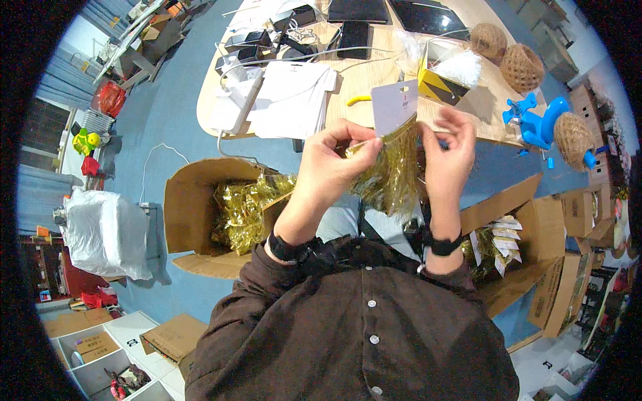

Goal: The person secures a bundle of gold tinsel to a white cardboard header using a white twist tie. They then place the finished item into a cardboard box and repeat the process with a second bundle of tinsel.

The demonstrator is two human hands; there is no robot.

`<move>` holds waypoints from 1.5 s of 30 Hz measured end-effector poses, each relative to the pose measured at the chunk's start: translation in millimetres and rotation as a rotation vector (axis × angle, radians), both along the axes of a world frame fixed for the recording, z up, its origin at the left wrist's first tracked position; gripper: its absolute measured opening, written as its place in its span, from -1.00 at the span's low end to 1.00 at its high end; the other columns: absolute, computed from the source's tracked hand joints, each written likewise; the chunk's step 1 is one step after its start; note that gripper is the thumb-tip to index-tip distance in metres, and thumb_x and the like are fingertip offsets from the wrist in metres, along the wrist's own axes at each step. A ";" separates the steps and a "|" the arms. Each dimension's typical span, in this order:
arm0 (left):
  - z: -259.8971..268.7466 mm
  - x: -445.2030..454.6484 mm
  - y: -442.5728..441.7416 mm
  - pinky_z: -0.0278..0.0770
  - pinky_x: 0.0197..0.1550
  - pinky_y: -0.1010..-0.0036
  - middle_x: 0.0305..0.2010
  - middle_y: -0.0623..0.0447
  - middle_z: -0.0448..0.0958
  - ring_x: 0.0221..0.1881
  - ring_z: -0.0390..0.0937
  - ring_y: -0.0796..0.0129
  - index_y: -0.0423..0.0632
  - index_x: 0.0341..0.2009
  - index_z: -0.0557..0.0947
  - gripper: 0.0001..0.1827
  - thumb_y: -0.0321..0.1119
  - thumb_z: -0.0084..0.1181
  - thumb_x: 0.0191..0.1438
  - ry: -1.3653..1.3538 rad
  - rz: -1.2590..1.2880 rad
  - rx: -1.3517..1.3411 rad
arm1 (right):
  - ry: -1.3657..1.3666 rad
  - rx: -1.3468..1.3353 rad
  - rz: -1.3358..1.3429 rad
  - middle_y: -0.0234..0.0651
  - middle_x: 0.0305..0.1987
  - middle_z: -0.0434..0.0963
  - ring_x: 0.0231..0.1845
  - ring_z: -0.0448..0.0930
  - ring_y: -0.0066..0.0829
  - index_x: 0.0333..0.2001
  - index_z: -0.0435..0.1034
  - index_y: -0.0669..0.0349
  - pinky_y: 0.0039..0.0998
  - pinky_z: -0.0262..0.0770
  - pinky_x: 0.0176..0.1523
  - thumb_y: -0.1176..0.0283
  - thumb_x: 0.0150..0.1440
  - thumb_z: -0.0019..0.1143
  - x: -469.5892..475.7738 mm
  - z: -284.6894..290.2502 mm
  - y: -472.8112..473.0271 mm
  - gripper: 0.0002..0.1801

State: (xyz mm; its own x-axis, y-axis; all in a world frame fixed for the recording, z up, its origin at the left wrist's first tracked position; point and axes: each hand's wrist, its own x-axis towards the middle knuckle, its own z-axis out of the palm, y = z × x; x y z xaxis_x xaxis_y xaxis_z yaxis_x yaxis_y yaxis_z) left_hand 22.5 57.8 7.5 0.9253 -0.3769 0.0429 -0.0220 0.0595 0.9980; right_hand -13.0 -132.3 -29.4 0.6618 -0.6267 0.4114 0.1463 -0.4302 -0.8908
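My left hand (337, 158) pinches the gold top band of a metallic tinsel fringe (393, 173) between thumb and fingers. A white printed header card (395, 106) with a hang hole stands above that band, and the gold strands hang below it. At the card's right edge is my right hand (448, 153), its fingers parted and slightly blurred; whether its thumb touches the fringe I cannot tell. An opened cardboard box (190, 208) at the left holds gold tinsel (243, 213). In another opened box (549, 225) at the right lie carded tinsel pieces (505, 239).
On the wooden table (356, 75) lie a stack of white cards (291, 97), a power strip (238, 100), cables, a black phone (354, 39) and a yellow-black box (441, 82). Twine balls (521, 67) and a blue clamped device (539, 123) stand at its right.
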 end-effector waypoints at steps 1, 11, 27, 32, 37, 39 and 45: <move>2.0 -1.7 -2.0 0.35 -0.30 0.69 -0.37 0.24 0.53 -0.36 0.39 0.67 -0.15 -0.28 0.71 -0.86 -0.39 0.37 0.09 -0.088 -0.006 0.023 | 0.055 0.086 0.147 -0.18 -0.05 0.57 -0.05 0.57 -0.40 0.01 0.46 0.37 -0.46 0.49 0.06 0.42 0.13 0.38 -11.7 5.1 7.3 -0.59; 15.5 -0.4 -1.7 0.44 -0.20 0.54 -0.31 0.09 0.49 -0.29 0.47 0.49 -0.12 -0.17 0.73 -0.84 -0.40 0.26 0.15 -0.292 -0.213 0.160 | -0.009 0.417 0.368 -0.49 -0.34 0.62 -0.30 0.50 -0.74 -0.17 0.59 0.42 -0.64 0.44 -0.18 0.42 0.24 0.28 -36.2 23.9 32.8 -0.77; 1.1 19.2 43.6 0.39 -0.20 0.62 -0.32 0.23 0.50 -0.29 0.40 0.58 -0.16 -0.25 0.61 -0.82 -0.38 0.34 0.14 -0.062 -0.131 0.154 | -0.110 0.649 0.323 -0.39 -0.20 0.65 -0.24 0.54 -0.69 -0.12 0.58 0.38 -0.64 0.43 -0.11 0.38 0.24 0.27 -42.5 14.9 -21.0 -0.74; -3.5 18.8 40.9 0.37 -0.28 0.68 -0.27 0.22 0.54 -0.32 0.38 0.66 -0.18 -0.17 0.61 -0.76 -0.36 0.36 0.13 -0.066 -0.165 0.111 | -0.089 0.726 0.361 -0.32 -0.17 0.67 -0.21 0.59 -0.63 -0.10 0.57 0.38 -0.59 0.49 -0.08 0.39 0.24 0.26 -42.6 10.7 -30.4 -0.73; -6.6 20.8 39.6 0.36 -0.28 0.70 -0.29 0.24 0.55 -0.31 0.38 0.69 -0.17 -0.21 0.64 -0.82 -0.38 0.33 0.15 -0.082 -0.269 0.130 | -0.050 0.873 0.460 -0.30 -0.11 0.65 -0.18 0.60 -0.59 -0.06 0.53 0.38 -0.56 0.51 -0.06 0.36 0.26 0.24 -39.2 0.2 -43.2 -0.70; -5.2 14.6 38.0 0.37 -0.28 0.70 -0.32 0.25 0.55 -0.32 0.39 0.70 -0.17 -0.22 0.66 -0.84 -0.38 0.33 0.15 0.012 -0.282 0.033 | -0.034 0.903 0.466 -0.32 -0.10 0.64 -0.15 0.59 -0.58 -0.04 0.50 0.37 -0.56 0.50 -0.04 0.35 0.26 0.24 -32.0 -3.9 -43.3 -0.69; 4.7 -10.8 12.3 0.37 -0.28 0.69 -0.34 0.25 0.55 -0.35 0.41 0.68 -0.16 -0.26 0.69 -0.87 -0.40 0.34 0.12 0.056 -0.095 -0.035 | 0.028 0.329 0.130 -0.33 -0.22 0.60 -0.19 0.56 -0.59 -0.11 0.43 0.36 -0.53 0.51 -0.05 0.54 0.19 0.28 -13.8 -3.0 0.3 -0.77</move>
State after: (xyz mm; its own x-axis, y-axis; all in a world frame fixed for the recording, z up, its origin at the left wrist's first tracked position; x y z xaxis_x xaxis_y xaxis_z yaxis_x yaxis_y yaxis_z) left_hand 11.7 70.1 12.2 0.8866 -0.4626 0.0067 0.0414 0.0937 0.9947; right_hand -26.8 -132.0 -32.4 0.7532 -0.6322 0.1820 0.1545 -0.0989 -0.9830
